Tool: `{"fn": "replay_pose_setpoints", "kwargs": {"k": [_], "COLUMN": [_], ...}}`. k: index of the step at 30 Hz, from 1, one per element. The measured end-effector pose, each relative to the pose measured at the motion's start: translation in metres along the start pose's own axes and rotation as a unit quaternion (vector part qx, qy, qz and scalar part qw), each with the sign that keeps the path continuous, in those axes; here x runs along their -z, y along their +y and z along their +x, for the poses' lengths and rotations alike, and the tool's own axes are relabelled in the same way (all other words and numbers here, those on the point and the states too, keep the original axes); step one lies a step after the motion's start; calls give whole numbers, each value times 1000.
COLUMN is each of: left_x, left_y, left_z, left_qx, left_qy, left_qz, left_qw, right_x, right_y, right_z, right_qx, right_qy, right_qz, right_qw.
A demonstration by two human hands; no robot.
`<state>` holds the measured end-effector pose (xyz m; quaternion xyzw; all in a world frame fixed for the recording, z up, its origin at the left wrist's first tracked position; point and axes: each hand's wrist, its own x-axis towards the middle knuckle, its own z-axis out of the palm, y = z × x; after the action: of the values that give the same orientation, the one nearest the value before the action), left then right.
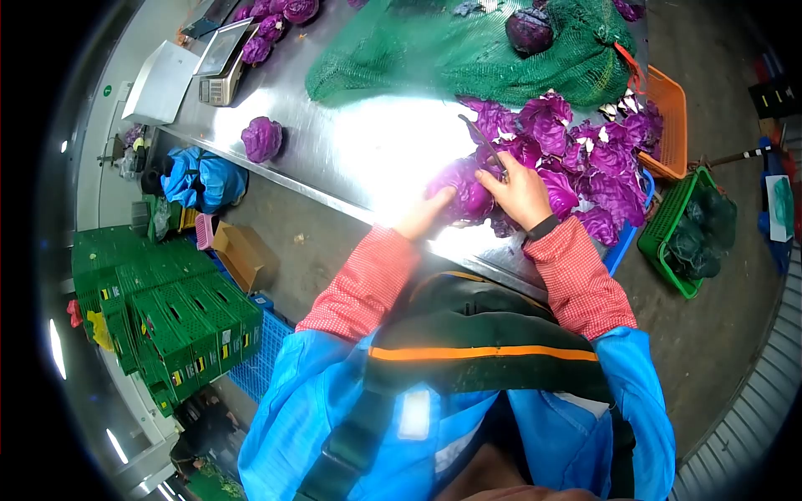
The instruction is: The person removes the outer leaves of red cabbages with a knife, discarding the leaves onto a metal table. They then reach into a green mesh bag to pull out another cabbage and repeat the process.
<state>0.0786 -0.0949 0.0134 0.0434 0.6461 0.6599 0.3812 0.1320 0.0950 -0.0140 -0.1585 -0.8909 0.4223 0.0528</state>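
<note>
A red cabbage [468, 194] is held in front of me at the near edge of the metal table. My left hand [424, 214] grips its left side, with the thumb on top and the other fingers hidden. A thin, dark, curved knife [479, 134] sticks up from my right hand [520, 197], which is closed around it and touches the cabbage's right side. Loose purple cabbage leaves [597, 171] lie heaped just right of my hands. Another whole red cabbage [262, 139] sits farther left on the table.
A green mesh sack [401, 50] with a dark cabbage [530, 32] on it lies across the table. A scale [221, 71] stands left. An orange basket [668, 108] and green crate [664, 238] are right; stacked green crates [180, 321] stand lower left.
</note>
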Motion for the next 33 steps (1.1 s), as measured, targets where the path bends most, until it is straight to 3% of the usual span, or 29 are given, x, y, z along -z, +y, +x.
{"fn": "replay_pose_setpoints", "kwargs": {"k": [3, 4, 7, 10, 12, 13, 15, 17, 19, 20, 21, 24, 25, 27, 33], "left_x": [-2, -2, 1, 7, 11, 14, 20, 22, 25, 28, 26, 12, 6, 8, -1], "left_y": [-11, -14, -11, -2, -20, -28, -41, -42, -30, -32, -26, -5, 3, 0, 1], "left_z": [2, 3, 3, 0, 2, 3, 6, 6, 2, 7, 9, 6, 6, 13, 22], "left_qx": [-22, -24, 17, 99, 106, 115, 153, 219, 252, 205, 162, -64, -132, -242, -227], "left_qy": [-7, -2, 10, -40, -45, -44, -27, -26, -4, 11, 34, 7, -9, -31, 5], "left_qz": [12, 23, 34, -116, -253, -298, -300, -243, -129, -30, 75, 177, 198, 373, 369], "left_qw": [1000, 999, 999, 987, 961, 947, 941, 945, 959, 978, 983, 982, 971, 895, 901], "right_x": [2, 3, 10, 18, 31, 36, 40, 37, 22, 5, -5, -3, -5, -4, -4], "right_y": [6, 6, 25, 56, 61, 66, 59, 11, -11, 1, -1, 2, 2, 5, 22], "right_z": [4, 5, 6, 6, 5, 5, -3, -18, -26, -27, -30, -26, -25, -18, -18], "right_qx": [2, 26, 56, 22, -15, -52, -32, -50, -96, -85, -52, -71, -59, -44, 10], "right_qy": [-8, 39, 37, 117, 158, 176, 187, 100, -47, -78, -32, -76, -68, -48, 25], "right_qz": [6, -72, -201, -121, -66, -108, -133, -109, -53, -15, -3, 5, -9, -14, -15], "right_qw": [1000, 996, 977, 986, 985, 977, 973, 988, 993, 993, 998, 995, 996, 998, 1000]}}
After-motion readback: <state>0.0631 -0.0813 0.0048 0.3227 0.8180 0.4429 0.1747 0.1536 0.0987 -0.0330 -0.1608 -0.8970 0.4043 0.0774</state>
